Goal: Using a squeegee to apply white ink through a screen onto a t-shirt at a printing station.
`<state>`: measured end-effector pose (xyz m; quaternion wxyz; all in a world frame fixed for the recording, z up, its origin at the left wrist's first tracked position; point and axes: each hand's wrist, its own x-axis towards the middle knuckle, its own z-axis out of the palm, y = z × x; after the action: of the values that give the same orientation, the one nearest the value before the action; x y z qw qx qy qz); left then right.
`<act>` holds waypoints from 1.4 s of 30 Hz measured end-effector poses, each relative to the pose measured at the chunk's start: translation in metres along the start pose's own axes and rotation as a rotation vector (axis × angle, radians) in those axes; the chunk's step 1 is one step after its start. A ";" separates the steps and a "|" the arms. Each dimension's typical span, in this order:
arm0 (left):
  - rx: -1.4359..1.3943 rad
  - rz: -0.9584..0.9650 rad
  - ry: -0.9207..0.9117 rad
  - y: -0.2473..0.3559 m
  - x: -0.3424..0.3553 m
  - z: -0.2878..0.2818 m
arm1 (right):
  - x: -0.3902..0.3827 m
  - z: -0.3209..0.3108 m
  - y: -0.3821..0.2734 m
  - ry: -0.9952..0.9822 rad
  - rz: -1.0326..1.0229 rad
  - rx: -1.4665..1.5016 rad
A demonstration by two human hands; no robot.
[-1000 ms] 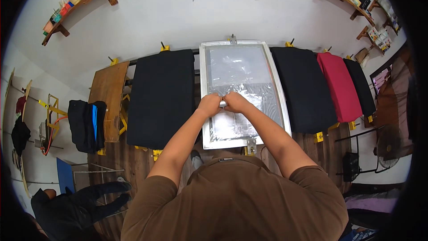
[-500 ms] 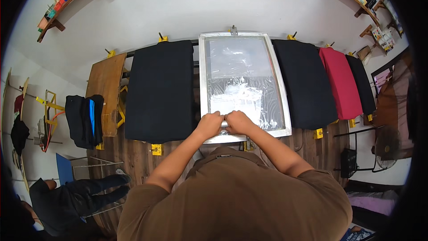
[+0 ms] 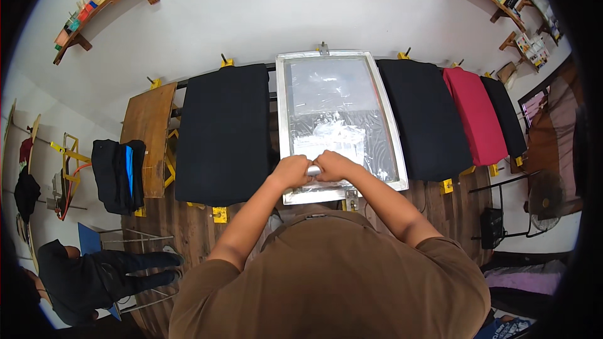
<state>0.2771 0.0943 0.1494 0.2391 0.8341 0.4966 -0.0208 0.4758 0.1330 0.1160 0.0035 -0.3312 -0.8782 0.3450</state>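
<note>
A silver-framed printing screen [image 3: 284, 119] lies before me, its mesh partly covered by clear, wrinkled film with a whitish patch. At its near end, my left hand [image 3: 291, 171] and my right hand [image 3: 333, 166] are closed side by side on a squeegee [image 3: 313, 170]. Only a bit of its silver handle shows between them. The squeegee's lower edge is hidden, so I cannot tell whether it touches the mesh. Black cloth covers the board [image 3: 223, 132] left of the screen and another board [image 3: 424, 119] to its right.
Farther right are a red cloth-covered board [image 3: 472, 116] and a fan [image 3: 545, 201]. On the left, folded dark garments [image 3: 113, 176] lie by a bare wooden board [image 3: 147, 132]. A person in dark clothes [image 3: 78, 282] is at the lower left. Yellow clamps [image 3: 220, 215] jut out below the boards.
Both hands have shifted slightly toward the screen's far side, still gripping the squeegee, and more of its silver handle shows between them. My view has tilted a little.
</note>
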 end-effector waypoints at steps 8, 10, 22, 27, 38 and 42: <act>0.110 0.004 0.166 -0.017 0.038 -0.032 | 0.033 -0.042 0.012 0.125 0.031 -0.068; 0.129 -0.014 0.214 -0.024 0.043 -0.023 | 0.039 -0.038 0.017 0.160 0.044 -0.068; 0.116 0.057 0.321 -0.008 0.004 0.022 | 0.005 0.027 0.003 0.393 -0.030 -0.140; 0.097 0.084 0.295 0.016 -0.025 0.034 | -0.026 0.047 -0.012 0.340 -0.038 -0.121; 0.000 0.031 0.096 0.009 -0.010 0.010 | -0.015 0.011 -0.003 0.099 0.019 0.009; 0.041 0.009 0.159 -0.012 0.027 -0.019 | 0.019 -0.033 0.010 0.119 0.024 -0.052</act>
<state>0.2769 0.1295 0.1543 0.1819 0.8401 0.5097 0.0363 0.4746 0.1693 0.1315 0.0431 -0.3617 -0.8811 0.3017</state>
